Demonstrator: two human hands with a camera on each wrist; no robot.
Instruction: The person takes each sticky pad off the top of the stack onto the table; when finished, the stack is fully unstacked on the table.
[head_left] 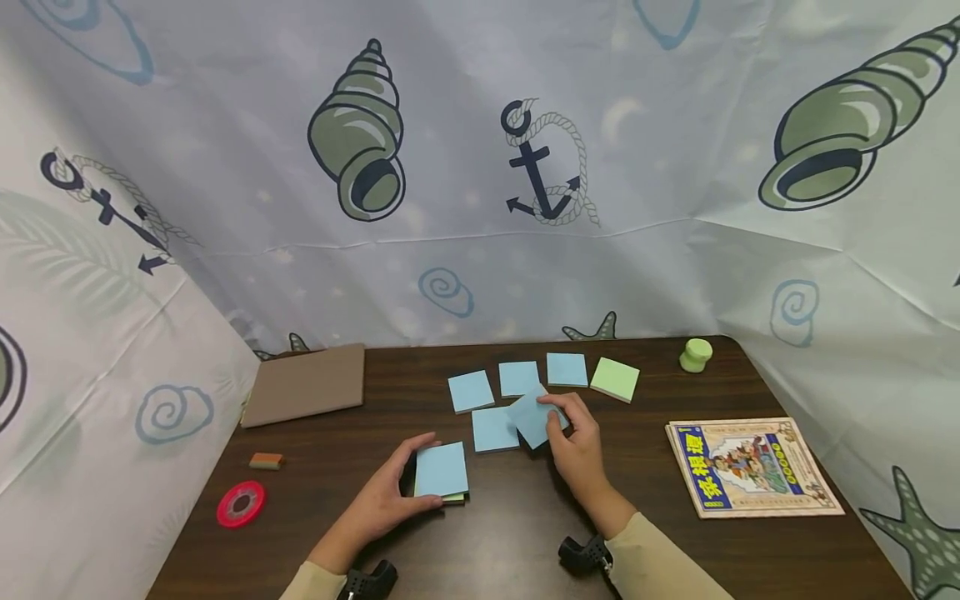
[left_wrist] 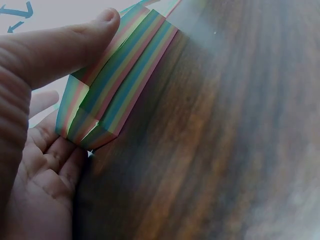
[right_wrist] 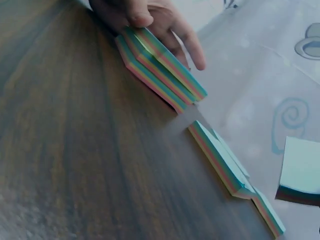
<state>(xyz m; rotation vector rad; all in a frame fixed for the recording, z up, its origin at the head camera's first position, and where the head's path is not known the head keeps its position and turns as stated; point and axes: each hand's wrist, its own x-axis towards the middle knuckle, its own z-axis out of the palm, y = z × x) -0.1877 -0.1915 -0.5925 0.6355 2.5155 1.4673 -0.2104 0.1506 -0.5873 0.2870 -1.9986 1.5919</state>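
Observation:
My left hand (head_left: 390,492) grips a stack of sticky note pads (head_left: 441,471) with a light blue pad on top, thumb at the near side and fingers behind. The left wrist view shows the stack's edges (left_wrist: 120,65) striped in several colours. Between thumb and fingers, my right hand (head_left: 577,437) pinches a single blue sticky note pad (head_left: 531,415), tilted and partly over another blue pad (head_left: 494,430) on the table. Behind these lie more blue pads (head_left: 471,391) in a row, with a green-topped pad (head_left: 615,379) at its right end.
On the left of the dark wooden table (head_left: 337,450) are a brown flat board (head_left: 307,387), a small orange block (head_left: 266,460) and a red ring (head_left: 241,504). A green knob-shaped object (head_left: 696,355) stands back right, near a pile of printed booklets (head_left: 753,467). Patterned curtain (head_left: 450,167) surrounds the table.

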